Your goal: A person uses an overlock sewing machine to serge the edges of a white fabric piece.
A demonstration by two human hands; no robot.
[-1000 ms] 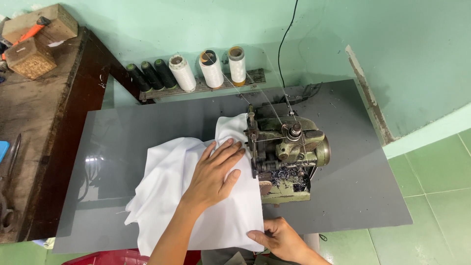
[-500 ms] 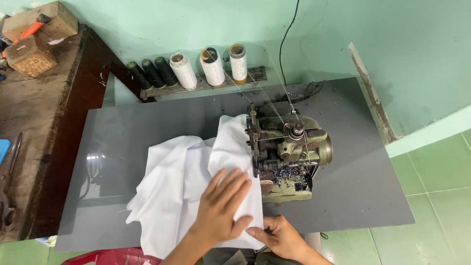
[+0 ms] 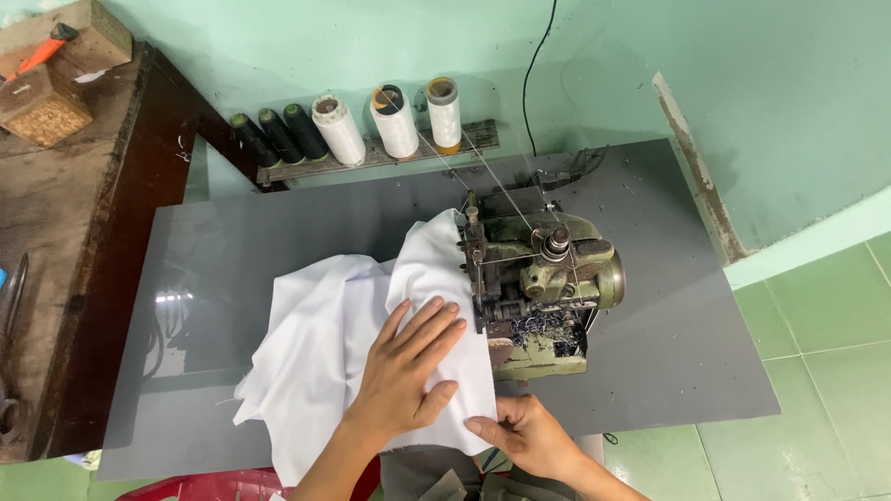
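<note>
White cloth [image 3: 371, 343]: thin woven fabric, matt, softly creased. Overlock sewing machine [image 3: 543, 278]: cast metal, worn green paint, dull. Table top [image 3: 278, 241]: smooth grey laminate, glossy, reflections seen. Side bench [image 3: 56, 223]: rough, stained wood. Thread cones [image 3: 394, 121]: wound yarn, matt.

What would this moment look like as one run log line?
left hand: flat on white fabric | right hand: pinching fabric's near edge | fabric: beside green sewing machine | surface: grey table
</note>
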